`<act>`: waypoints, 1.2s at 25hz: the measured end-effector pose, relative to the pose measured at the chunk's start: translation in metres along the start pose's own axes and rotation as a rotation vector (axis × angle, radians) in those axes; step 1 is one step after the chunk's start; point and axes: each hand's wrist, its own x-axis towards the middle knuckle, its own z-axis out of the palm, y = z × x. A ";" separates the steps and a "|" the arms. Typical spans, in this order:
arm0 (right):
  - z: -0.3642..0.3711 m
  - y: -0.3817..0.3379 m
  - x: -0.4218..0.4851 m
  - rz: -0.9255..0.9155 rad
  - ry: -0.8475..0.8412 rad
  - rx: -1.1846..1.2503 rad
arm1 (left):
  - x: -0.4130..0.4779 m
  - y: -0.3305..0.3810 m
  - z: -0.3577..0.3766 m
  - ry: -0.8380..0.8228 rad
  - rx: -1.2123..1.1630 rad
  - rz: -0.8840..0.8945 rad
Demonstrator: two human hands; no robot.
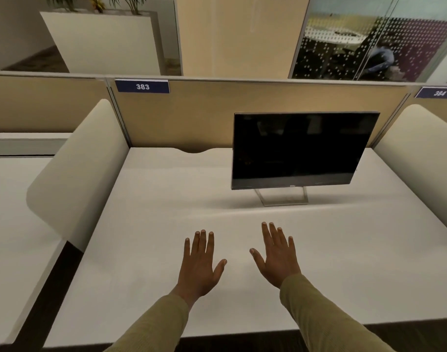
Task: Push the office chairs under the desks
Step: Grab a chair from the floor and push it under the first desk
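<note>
I am watching both hands reaching forward over the white bench, palms facing down and backs toward the camera. The left hand is stretching out with its fingers straight and slightly fanned, thumb angling toward the middle, released and grasping nothing. The right hand is sitting just beside it, apart by a small gap, its fingers likewise spread and released, thumb pointing inward toward the left hand. I cannot tell whether the palms are touching the surface or hovering just above it. Olive sleeves are covering both forearms, which are coming in from the bottom edge across the bench's near edge. Farther back and to the right, a dark monitor is standing on a thin metal stand, well apart from the hands. Rounded cream dividers are flanking the bench on each side, and a tan partition is running along the back, carrying a blue tag reading 383. Behind that, a white planter is holding green plants. As for the office chairs, none is showing anywhere in this view, so I cannot tell where they are.
</note>
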 end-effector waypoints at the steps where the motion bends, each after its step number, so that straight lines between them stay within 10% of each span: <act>1: 0.006 -0.005 -0.004 0.010 -0.009 0.009 | -0.006 -0.005 0.003 -0.015 0.002 -0.001; 30: 0.082 -0.093 -0.210 -0.468 -0.296 -0.082 | -0.346 0.045 0.016 -0.149 -0.169 -0.648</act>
